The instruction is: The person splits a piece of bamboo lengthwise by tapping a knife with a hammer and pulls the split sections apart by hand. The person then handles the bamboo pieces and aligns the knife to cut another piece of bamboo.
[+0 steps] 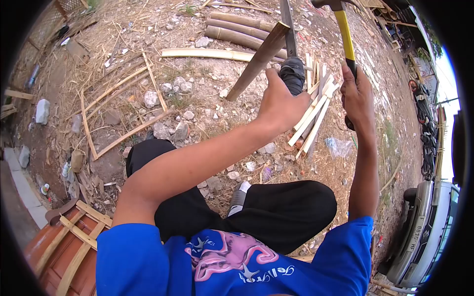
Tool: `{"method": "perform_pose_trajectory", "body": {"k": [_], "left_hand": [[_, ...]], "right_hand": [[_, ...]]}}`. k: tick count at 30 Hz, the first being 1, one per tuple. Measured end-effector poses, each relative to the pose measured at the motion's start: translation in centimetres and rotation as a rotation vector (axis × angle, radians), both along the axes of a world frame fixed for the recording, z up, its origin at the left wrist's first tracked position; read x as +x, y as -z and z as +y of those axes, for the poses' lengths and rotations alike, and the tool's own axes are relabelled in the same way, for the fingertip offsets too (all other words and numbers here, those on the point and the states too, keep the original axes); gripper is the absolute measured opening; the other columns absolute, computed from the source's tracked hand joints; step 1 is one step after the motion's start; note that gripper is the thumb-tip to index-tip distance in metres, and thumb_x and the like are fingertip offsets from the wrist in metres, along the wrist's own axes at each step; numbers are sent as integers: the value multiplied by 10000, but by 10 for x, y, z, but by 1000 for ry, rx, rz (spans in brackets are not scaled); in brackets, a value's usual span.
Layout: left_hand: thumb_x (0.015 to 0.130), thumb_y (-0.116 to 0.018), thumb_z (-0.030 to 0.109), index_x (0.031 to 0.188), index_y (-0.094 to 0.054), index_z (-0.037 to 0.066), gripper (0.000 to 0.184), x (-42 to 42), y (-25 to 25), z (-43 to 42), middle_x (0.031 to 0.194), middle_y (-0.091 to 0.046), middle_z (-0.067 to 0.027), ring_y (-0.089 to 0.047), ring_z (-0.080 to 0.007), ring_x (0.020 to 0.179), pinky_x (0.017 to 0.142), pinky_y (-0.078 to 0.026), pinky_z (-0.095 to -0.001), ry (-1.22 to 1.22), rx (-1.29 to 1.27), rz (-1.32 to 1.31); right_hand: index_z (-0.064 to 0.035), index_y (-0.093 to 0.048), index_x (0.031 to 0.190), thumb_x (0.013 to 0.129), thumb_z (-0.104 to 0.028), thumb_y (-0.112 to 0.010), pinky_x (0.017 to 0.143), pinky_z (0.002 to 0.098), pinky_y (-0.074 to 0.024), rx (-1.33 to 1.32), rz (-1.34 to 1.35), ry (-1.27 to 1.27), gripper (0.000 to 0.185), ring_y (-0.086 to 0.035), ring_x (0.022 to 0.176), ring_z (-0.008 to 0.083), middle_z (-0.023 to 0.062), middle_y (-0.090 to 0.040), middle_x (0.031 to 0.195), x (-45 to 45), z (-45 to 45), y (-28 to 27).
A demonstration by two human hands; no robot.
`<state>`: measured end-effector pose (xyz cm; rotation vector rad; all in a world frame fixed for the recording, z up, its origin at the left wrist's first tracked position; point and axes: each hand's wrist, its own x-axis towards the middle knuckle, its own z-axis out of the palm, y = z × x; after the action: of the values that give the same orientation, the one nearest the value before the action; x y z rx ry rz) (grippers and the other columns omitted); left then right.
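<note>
My left hand [281,104] is closed around the black-wrapped handle [292,76] of a long dark blade [289,29], which points away from me. A brown bamboo piece [256,64] stands slanted just left of that handle; whether my fingers touch it I cannot tell. To the right, my right hand [358,96] grips the black lower handle of a hammer [344,34] with a yellow upper shaft, its head raised at the top edge. Between and below my hands, pale split bamboo strips [312,116] lie in a loose pile on the ground.
Several bamboo poles [237,33] and a long pale strip [205,53] lie ahead. A thin wooden frame [129,133] rests on stony ground at left. My crossed legs [289,207] are below. A slatted wooden piece [74,246] is lower left; a parked vehicle [419,237] is lower right.
</note>
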<state>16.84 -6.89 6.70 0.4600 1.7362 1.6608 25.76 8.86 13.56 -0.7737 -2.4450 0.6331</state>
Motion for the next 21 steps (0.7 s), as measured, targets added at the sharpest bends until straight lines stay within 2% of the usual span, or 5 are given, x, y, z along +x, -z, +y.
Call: {"method": "perform_pose_trajectory", "body": {"k": [5,6,13,17,21], "left_hand": [[815,-649,175,1376,-174,-132,796,-1,-11,-5,1081,-595,-292,-660,-346,953,832,-520,-398,15,26,-70],[815,-647,174,1370,-182,-129,785,-1,-10,-4,1076,-594,-290,-659,-343,948,829,-518,-401,2,40,-73],[807,-657,177,1360,-210,-112,768,-2,-8,-4,1068,-594,-281,-656,-331,944,839,-508,-415,13,-31,-42],[809,-661,183,1392,-182,-112,811,0,-7,-7,1117,-584,-303,-647,-357,995,894,-490,-429,30,-12,-115],[820,-658,180,1420,-151,-122,842,-1,3,-2,1186,-557,-332,-652,-358,1002,901,-496,-413,3,-26,-62]], "right_hand": [[-41,-584,986,1030,-405,-544,504,248,-343,152,-57,-71,369,-424,569,60,-36,-474,671,5,-11,26],[6,-600,1064,1036,-438,-503,600,372,-402,218,-255,-82,456,-493,637,174,83,-514,662,6,-13,19],[-74,-558,917,1042,-424,-507,422,188,-259,-308,462,-144,375,-357,491,2,-73,-416,617,1,-15,-30],[-34,-600,1028,1044,-462,-462,531,335,-378,262,-214,-105,449,-485,594,103,13,-518,666,-2,6,41],[-25,-607,1055,1039,-414,-515,472,257,-328,-147,37,-49,400,-405,532,51,-48,-449,639,-3,-4,-27]]}}
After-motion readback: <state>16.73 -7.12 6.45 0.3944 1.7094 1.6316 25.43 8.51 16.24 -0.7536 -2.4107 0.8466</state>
